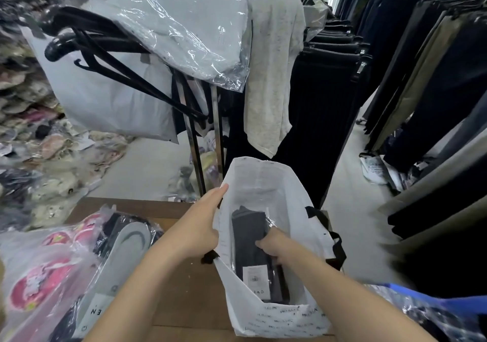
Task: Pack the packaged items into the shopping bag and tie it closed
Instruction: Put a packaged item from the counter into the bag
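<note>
Inside the white shopping bag (290, 202), we are pushing down a dark packaged item (250, 252) with our right hand (274, 245), whose fingers are curling closed on the pack's upper edge. Our left hand (203, 225) is gripping the bag's near-left rim, thumb and fingers pinching the plastic to keep the mouth wide. The bag is standing upright on the wooden table (184, 289), its black handles (337, 246) hanging loose at the sides.

We are judging the packing as under way but unfinished: one pack is going in, while more wrapped goods are waiting on the table to our left, a pink-printed packet (44, 270) and a grey-and-black packet (126, 238) beside it. Another plastic-wrapped bundle (427, 315) is lying at our lower right. Tying the handles is not yet done.

Around us a clothing shop is crowding in: racks of dark trousers (421, 64), black hangers (110, 59) beneath a clear-wrapped grey garment (184, 25), a pale towel (274, 72), and heaps of packaged stock (31, 130) along the left.
</note>
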